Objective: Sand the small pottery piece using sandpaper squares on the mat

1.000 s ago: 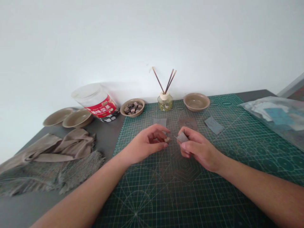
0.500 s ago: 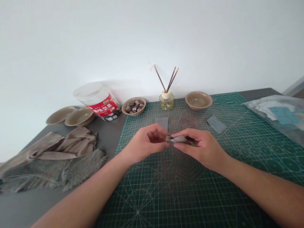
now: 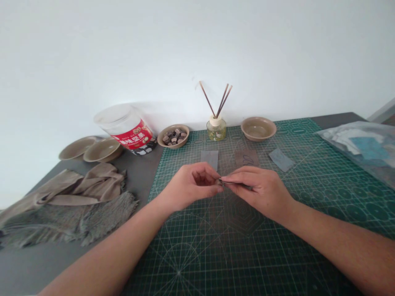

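Over the cutting mat, my left hand (image 3: 188, 187) pinches a small block (image 3: 220, 181) between thumb and fingertips; most of it is hidden. Facing it, my right hand (image 3: 263, 189) is closed on a folded piece of sandpaper (image 3: 228, 182), seen nearly edge-on and touching the block. Beyond the hands lie a grey sandpaper sheet (image 3: 210, 159), a brown sheet (image 3: 247, 158) with dark marks on it, and a blue-grey sheet (image 3: 282, 160), all flat on the green cutting mat (image 3: 197, 246).
At the back are a bowl of small blocks (image 3: 173, 136), a reed diffuser (image 3: 216, 129) and another bowl (image 3: 258, 129). To the left stand a plastic jar (image 3: 126, 129), two overlapping bowls (image 3: 103, 150) and crumpled cloths (image 3: 77, 201). A plastic bag (image 3: 367, 148) lies right.
My right fingers have closed flatter over the sandpaper, so its grey face shows less and only a thin edge is visible. My left hand keeps its pinch, almost unmoved.
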Action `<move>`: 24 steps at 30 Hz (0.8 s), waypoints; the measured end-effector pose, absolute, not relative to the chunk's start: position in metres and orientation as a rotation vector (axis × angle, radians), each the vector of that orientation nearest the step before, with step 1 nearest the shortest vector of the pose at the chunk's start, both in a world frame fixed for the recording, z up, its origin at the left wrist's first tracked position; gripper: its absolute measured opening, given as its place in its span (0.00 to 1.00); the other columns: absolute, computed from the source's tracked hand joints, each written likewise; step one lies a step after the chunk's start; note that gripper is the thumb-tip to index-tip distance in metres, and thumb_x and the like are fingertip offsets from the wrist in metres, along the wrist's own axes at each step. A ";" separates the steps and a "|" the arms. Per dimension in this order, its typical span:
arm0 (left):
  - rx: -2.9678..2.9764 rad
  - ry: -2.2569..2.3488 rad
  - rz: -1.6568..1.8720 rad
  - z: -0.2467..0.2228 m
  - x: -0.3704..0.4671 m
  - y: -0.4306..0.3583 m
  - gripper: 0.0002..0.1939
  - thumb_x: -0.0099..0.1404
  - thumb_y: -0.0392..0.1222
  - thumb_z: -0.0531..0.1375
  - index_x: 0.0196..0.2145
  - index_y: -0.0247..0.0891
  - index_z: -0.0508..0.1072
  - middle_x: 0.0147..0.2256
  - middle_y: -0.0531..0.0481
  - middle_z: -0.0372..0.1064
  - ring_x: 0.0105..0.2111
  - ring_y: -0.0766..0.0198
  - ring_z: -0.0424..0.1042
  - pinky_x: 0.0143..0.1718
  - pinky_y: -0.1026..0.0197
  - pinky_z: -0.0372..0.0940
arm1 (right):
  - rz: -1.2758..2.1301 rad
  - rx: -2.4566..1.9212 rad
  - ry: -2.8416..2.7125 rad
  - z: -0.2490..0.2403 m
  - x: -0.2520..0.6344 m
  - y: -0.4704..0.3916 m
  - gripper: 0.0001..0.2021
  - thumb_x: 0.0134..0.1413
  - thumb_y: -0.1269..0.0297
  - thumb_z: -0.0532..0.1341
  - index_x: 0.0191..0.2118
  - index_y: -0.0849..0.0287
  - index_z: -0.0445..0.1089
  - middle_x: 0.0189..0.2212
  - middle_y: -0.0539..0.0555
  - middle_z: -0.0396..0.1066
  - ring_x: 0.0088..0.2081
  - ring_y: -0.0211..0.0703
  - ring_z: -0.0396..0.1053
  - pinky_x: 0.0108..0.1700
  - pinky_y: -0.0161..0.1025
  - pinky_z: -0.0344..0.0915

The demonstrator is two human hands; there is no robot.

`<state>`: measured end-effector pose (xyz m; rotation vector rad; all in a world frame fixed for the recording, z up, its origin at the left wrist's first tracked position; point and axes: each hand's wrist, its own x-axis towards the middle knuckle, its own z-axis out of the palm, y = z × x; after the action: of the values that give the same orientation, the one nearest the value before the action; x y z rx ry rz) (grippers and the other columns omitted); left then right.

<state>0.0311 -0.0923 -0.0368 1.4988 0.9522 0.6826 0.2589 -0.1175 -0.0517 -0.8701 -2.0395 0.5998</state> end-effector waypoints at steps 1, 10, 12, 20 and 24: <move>1.500 0.966 0.679 -0.036 0.031 -0.093 0.13 0.56 0.40 0.72 0.35 0.33 0.75 0.26 0.52 0.73 0.25 0.70 0.70 0.27 0.67 0.63 | 0.577 -0.878 -2.044 -0.052 0.259 -0.117 0.12 0.63 0.70 0.62 0.48 0.52 0.78 0.43 0.51 0.80 0.43 0.42 0.77 0.47 0.39 0.73; 1.548 0.902 0.631 -0.035 0.031 -0.093 0.12 0.59 0.39 0.70 0.39 0.34 0.76 0.33 0.48 0.78 0.33 0.64 0.76 0.36 0.63 0.69 | 0.869 -0.924 -1.967 -0.045 0.257 -0.118 0.08 0.61 0.67 0.65 0.43 0.50 0.80 0.38 0.48 0.81 0.38 0.40 0.77 0.41 0.37 0.71; 1.552 0.931 0.634 -0.035 0.031 -0.093 0.11 0.59 0.41 0.70 0.38 0.34 0.76 0.30 0.51 0.76 0.29 0.67 0.73 0.31 0.65 0.66 | 0.804 -0.913 -1.983 -0.046 0.258 -0.117 0.09 0.61 0.68 0.64 0.44 0.50 0.80 0.38 0.49 0.80 0.39 0.40 0.76 0.42 0.37 0.70; 1.560 0.926 0.602 -0.034 0.031 -0.092 0.11 0.58 0.42 0.70 0.37 0.34 0.77 0.30 0.50 0.76 0.30 0.66 0.74 0.31 0.64 0.67 | 0.778 -0.892 -2.035 -0.047 0.260 -0.117 0.09 0.61 0.69 0.64 0.45 0.50 0.79 0.35 0.49 0.79 0.36 0.39 0.75 0.40 0.37 0.69; 1.549 0.904 0.604 -0.035 0.030 -0.092 0.12 0.58 0.41 0.70 0.38 0.34 0.77 0.33 0.48 0.78 0.33 0.64 0.75 0.35 0.63 0.69 | 0.844 -0.904 -2.031 -0.045 0.259 -0.118 0.10 0.60 0.70 0.64 0.45 0.50 0.79 0.35 0.49 0.79 0.36 0.39 0.75 0.40 0.36 0.69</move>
<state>0.0299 -0.0916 -0.0351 1.5488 0.9041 0.6036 0.2585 -0.1183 -0.0455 -0.9041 -2.0313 0.8439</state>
